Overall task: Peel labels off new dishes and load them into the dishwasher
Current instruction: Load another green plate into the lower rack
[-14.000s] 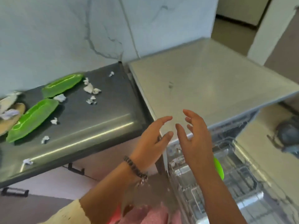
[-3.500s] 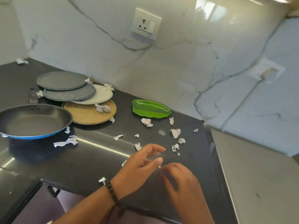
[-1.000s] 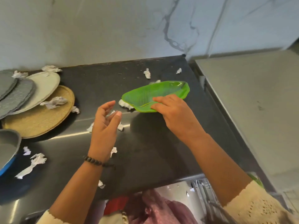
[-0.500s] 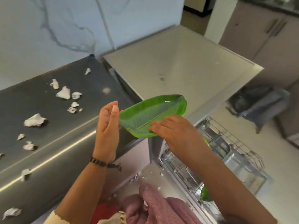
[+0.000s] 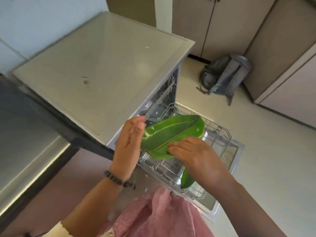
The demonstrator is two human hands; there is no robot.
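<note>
My right hand point(image 5: 191, 154) grips the near end of the green dish point(image 5: 172, 135), fingers laid over its inner face, while my left hand point(image 5: 130, 142) stands upright with straight fingers against the dish's left rim, holding nothing itself. The dish is leaf-shaped, glossy, with a ribbed surface and a dark midline, and I hold it tilted in the air above the pulled-out dishwasher rack point(image 5: 220, 135), just off the corner of the pale counter point(image 5: 95, 65). A second green dish point(image 5: 187, 180) stands on edge in the rack below my right wrist.
</note>
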